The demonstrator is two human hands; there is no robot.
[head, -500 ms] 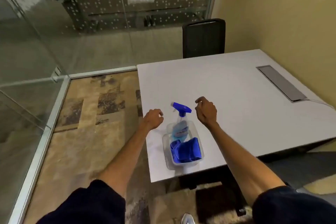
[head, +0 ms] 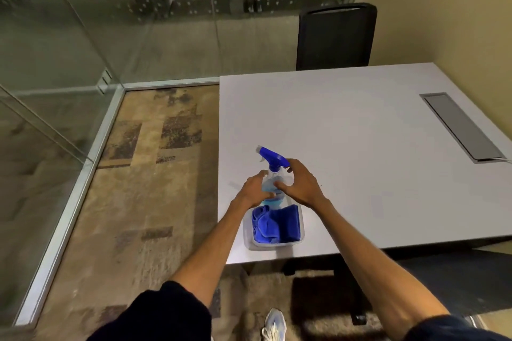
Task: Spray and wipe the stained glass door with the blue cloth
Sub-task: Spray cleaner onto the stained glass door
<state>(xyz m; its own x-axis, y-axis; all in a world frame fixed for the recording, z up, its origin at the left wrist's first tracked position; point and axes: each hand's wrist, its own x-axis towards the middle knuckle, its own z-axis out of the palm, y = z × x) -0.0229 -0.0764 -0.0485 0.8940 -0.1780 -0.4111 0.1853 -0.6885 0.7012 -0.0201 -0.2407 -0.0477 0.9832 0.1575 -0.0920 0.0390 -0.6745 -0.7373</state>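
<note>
Here, glass (head: 55,44) fills the left and top of the frame, its metal floor rail (head: 69,202) running diagonally along the patterned carpet (head: 155,188). Right of the carpet, a white table (head: 360,133) takes up the centre and right. Near its lower-left corner stands a clear tub (head: 273,246) with the cloth (head: 277,223), blue and bunched, lying inside it. At the tub's far end the bottle (head: 273,174) stands upright, its blue trigger head pointing toward the upper left. The left hand (head: 256,189) comes up from the lower centre and presses against the bottle's left side, fingers curled around the body. The right hand (head: 300,184) meets it from the other side, fingers spread moderately and laid on the bottle's shoulder just under the head; whether it grips firmly or only touches I cannot tell. A black chair (head: 336,36) stands behind the table's far edge, and a grey cable hatch (head: 462,126) is set into the tabletop at the right. A white shoe (head: 274,324) shows at the bottom edge.
</note>
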